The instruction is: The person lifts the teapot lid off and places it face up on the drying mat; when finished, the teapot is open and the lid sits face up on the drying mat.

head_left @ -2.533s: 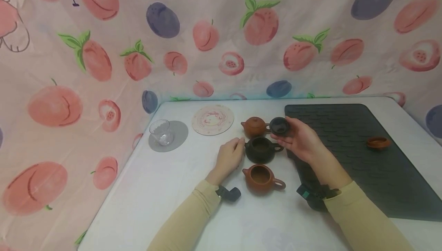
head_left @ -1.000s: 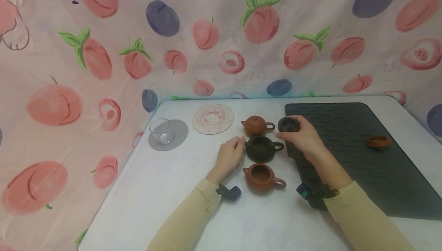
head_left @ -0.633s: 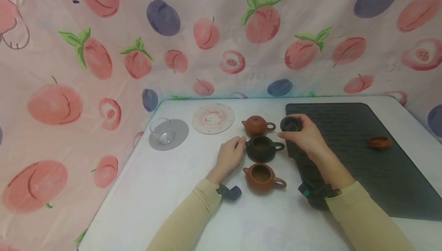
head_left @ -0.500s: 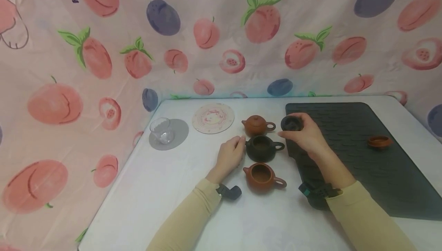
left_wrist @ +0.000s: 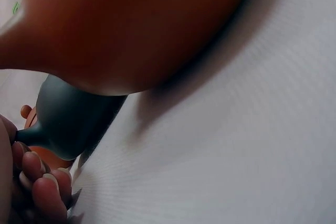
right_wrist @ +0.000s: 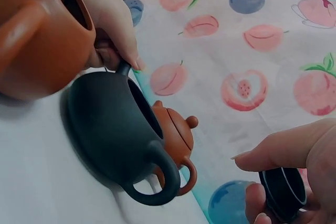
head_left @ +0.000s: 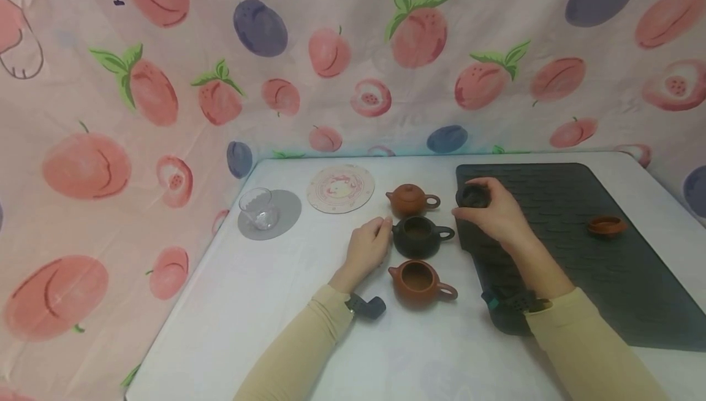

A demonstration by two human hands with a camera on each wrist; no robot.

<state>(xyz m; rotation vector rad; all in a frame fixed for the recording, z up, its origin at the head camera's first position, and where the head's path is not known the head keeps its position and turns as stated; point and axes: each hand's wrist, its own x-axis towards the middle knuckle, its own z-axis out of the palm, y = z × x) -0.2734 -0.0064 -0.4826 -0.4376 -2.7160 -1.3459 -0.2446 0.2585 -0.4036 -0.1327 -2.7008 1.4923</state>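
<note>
In the head view my left hand pinches the spout of a lidless black teapot that stands on the white table. My right hand holds a small round black teapot lid over the near left part of the dark tray's far end. The right wrist view shows that lid tilted between thumb and fingers. Behind the black pot sits a brown teapot with its lid on. In front of it is a lidless reddish-brown teapot, handle to the right.
A dark ridged tray covers the table's right side, with a brown lid lying on it. At the back left, a clear glass stands on a grey round mat, beside a patterned disc. A fruit-print cloth hangs behind.
My right hand has carried the black lid rightward, away from the teapots to above the tray's edge, and the lid has turned in my fingers. My left hand stays at the spout.
</note>
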